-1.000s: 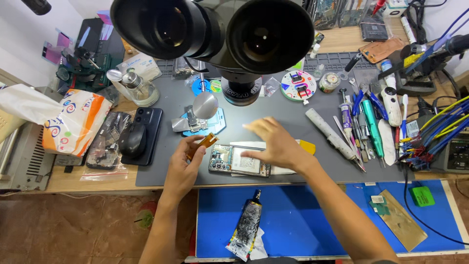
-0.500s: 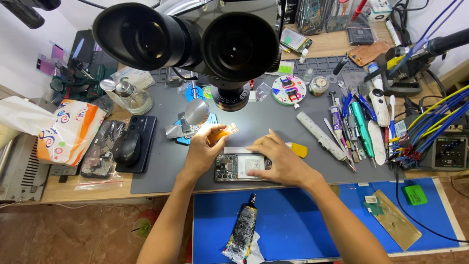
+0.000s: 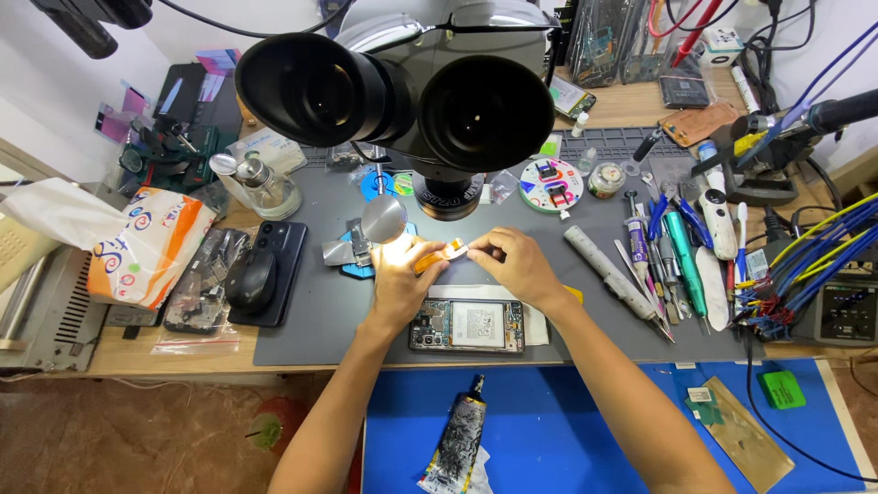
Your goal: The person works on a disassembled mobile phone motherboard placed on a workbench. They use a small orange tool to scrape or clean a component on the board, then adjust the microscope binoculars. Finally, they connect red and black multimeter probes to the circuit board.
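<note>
Surface: grey mat (image 3: 302, 320) on table, frame centre.
Left hand (image 3: 400, 284): clamped on orange tool (image 3: 432, 257).
Right hand (image 3: 517, 263): pinching the tool's tip.
Risk: a slip could strike the opened phone (image 3: 468, 326) below.

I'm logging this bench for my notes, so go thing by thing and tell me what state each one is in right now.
Phone: back cover off, insides showing, lying flat on the grey mat.
Orange strip: lifted off the mat, pinched at both ends.
Left hand: closed on the strip's left end.
Right hand: fingertips on the strip's right end.
Glue tube: crumpled, lying on the blue mat.
Dark phone: face down, mouse resting on it.
</note>
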